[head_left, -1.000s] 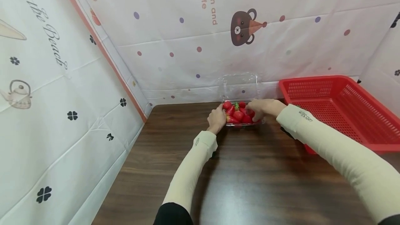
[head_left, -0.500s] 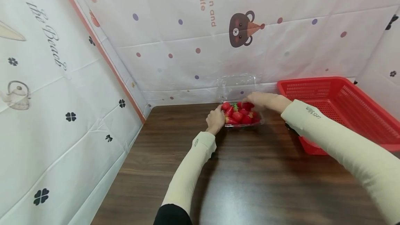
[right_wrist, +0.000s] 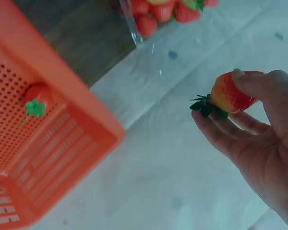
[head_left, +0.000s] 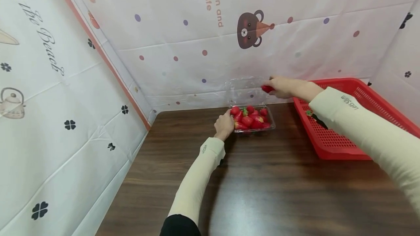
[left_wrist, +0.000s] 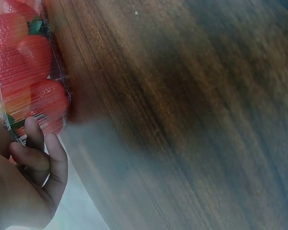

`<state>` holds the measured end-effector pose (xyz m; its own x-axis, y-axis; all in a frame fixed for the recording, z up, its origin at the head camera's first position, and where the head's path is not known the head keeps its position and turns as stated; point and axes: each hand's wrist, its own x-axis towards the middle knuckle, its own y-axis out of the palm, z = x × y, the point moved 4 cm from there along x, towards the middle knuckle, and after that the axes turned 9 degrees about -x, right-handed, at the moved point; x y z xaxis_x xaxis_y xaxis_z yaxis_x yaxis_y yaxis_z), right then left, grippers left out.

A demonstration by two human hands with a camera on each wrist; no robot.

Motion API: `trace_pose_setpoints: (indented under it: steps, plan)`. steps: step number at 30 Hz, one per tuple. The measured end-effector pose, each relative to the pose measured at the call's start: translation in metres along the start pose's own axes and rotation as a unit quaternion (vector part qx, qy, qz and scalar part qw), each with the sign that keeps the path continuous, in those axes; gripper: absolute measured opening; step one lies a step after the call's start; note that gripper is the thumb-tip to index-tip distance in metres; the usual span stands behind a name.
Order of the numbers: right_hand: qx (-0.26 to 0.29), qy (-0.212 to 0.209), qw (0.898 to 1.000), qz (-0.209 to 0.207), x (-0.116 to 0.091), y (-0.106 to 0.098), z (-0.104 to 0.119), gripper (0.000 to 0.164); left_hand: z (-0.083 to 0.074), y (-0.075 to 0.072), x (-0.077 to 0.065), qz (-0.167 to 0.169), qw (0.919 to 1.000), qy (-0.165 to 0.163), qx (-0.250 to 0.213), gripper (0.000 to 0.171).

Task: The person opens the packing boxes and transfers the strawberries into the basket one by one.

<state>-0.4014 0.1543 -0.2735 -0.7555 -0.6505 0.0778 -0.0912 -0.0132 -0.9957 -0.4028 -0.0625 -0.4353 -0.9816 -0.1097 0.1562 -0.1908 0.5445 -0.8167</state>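
My right hand (head_left: 284, 86) pinches a strawberry (right_wrist: 234, 93) between thumb and fingers, raised beside the open lid (head_left: 244, 92) of a clear plastic box (head_left: 254, 130). In the right wrist view, the berry's green leaves point away from the palm. Several red strawberries (head_left: 247, 121) fill the box, which sits at the table's back edge. At the box's left side, my left hand (head_left: 224, 125) grips the rim with curled fingers, and the left wrist view has these fingers (left_wrist: 57, 153) at the box's corner.
A red perforated basket (head_left: 344, 154) stands to the right of the box, partly under my right sleeve. Inside it lies a strawberry with a green stem (right_wrist: 36, 106). A printed white cloth (head_left: 183, 72) hangs behind the brown wooden table (head_left: 183, 148).
My right hand has risen out of the box with a strawberry and moved back and right, towards the basket. The left hand stays at the box's left side.
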Motion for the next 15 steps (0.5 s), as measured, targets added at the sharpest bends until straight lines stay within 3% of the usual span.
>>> trace_pose_setpoints:
  steps: [4, 8, 12, 15]
  plan:
    - [-0.008, 0.029, 0.999, 0.01, -0.007, -0.011, -0.026, 0.039, 0.001, 0.001, 0.004, 0.005, 1.0, -0.004, -0.001, 0.039]
    - [-0.015, 0.045, 0.999, -0.016, -0.021, -0.014, -0.059, 0.038, -0.001, 0.004, 0.009, 0.01, 0.9999, -0.004, -0.001, 0.041]
    - [-0.003, 0.082, 0.997, 0.008, -0.038, -0.017, -0.087, 0.038, -0.002, 0.002, 0.013, 0.002, 1.0, 0.001, 0.003, 0.04]
    - [-0.02, 0.087, 0.996, 0.014, -0.049, -0.016, -0.103, 0.036, -0.003, 0.0, 0.015, 0.003, 1.0, 0.0, 0.007, 0.038]
